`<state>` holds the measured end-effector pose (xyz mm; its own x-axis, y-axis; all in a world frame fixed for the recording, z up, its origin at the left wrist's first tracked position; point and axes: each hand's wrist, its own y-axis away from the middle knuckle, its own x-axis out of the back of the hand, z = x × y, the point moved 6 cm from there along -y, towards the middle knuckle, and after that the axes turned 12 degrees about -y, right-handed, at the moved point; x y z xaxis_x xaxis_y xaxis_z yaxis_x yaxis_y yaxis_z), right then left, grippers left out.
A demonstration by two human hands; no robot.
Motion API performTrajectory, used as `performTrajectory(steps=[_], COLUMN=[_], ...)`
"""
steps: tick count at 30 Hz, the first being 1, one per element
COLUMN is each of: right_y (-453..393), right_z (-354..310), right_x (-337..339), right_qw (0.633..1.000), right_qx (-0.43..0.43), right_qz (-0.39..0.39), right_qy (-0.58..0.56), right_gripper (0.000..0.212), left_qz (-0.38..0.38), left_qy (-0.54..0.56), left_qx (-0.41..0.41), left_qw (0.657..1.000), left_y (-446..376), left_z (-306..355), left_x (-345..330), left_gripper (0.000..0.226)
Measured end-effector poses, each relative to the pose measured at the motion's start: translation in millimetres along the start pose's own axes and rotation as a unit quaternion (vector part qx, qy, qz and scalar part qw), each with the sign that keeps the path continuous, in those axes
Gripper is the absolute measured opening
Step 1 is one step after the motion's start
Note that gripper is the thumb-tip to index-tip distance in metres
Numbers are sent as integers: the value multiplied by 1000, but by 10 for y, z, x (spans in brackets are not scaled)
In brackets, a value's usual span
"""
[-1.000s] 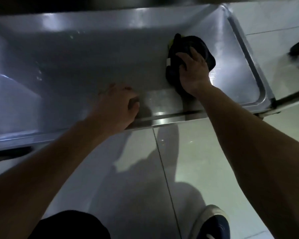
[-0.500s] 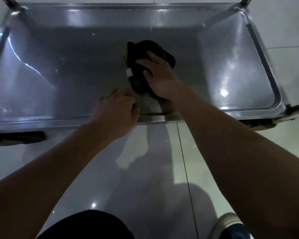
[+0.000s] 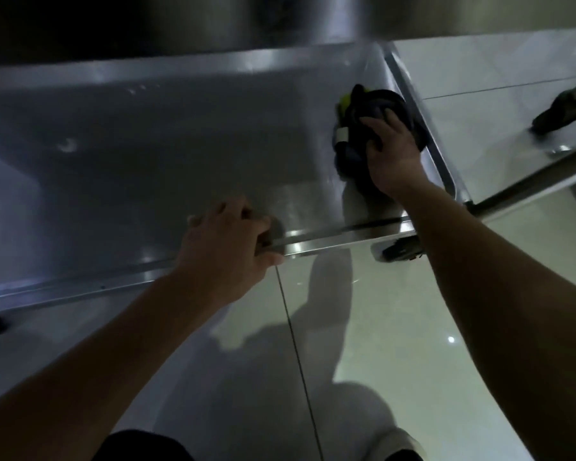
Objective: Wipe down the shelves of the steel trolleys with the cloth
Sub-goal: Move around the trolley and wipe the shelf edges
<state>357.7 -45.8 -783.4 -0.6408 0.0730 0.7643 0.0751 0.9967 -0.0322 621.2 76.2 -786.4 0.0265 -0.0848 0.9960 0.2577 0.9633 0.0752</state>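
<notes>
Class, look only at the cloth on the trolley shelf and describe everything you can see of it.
The cloth is dark, navy to black, bunched into a soft crumpled wad, not spread flat. A bright yellow-green patch shows at its upper left edge, and a small pale tag at its left side. It lies on the steel shelf near the right rim. The right hand presses down on it, palm and fingers covering its near right part.

Your right hand (image 3: 391,154) covers much of the dark cloth (image 3: 363,128). The shelf (image 3: 147,154) runs off the left edge, its far side lost in blur. The near-right caster (image 3: 400,251) hides behind your forearm.
</notes>
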Motion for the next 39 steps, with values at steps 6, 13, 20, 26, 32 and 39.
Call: performTrajectory(steps=[6, 13, 20, 26, 32, 39], right_y=[138, 751, 1230, 1754, 2097, 2307], right_z=[318, 351, -72, -658, -1022, -1389], right_x=[355, 390, 29, -483, -709, -532], right_qw=[998, 992, 993, 998, 998, 996], right_qx=[-47, -103, -90, -35, -7, -53], right_qz=[31, 34, 44, 46, 47, -5], right_qy=[18, 66, 63, 33, -41, -77], right_gripper=[46, 48, 44, 46, 42, 43], left_qz=[30, 16, -19, -30, -39, -118], left_qy=[5, 20, 51, 97, 39, 45], left_qx=[0, 2, -22, -98, -74, -69], left_qw=[1000, 1000, 998, 990, 996, 990], left_y=[-93, -197, -207, -7, 368, 802], left_z=[205, 325, 302, 108, -442, -560], left_x=[8, -23, -4, 66, 235, 676], left_gripper=[54, 51, 62, 38, 53, 52])
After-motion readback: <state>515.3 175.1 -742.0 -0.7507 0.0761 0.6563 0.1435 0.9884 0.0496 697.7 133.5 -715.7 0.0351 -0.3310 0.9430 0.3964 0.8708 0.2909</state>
